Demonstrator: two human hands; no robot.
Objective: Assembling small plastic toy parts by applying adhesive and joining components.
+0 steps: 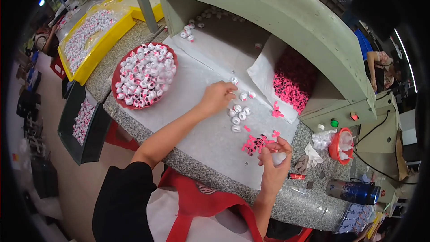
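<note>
My left hand (218,97) is over the white-covered work surface (179,92), its fingers bent and slightly apart beside a small white round piece (234,80). Nothing shows between them. Several more white round pieces (242,116) lie loosely grouped just right of that hand. My right hand (273,159) is closed around a small, whitish, rounded object (279,157), whose kind is mostly hidden by the fingers. Directly beyond this hand is a small heap of flat pink and black pieces (254,144).
A red bowl (113,77) heaped with white-and-pink pieces stands at left, near a yellow tray (104,50). A greenish metal hood (268,4) arches over the far side, with pink pieces (291,83) beneath it. A blue bottle (354,192) lies at right near an orange cup (335,148).
</note>
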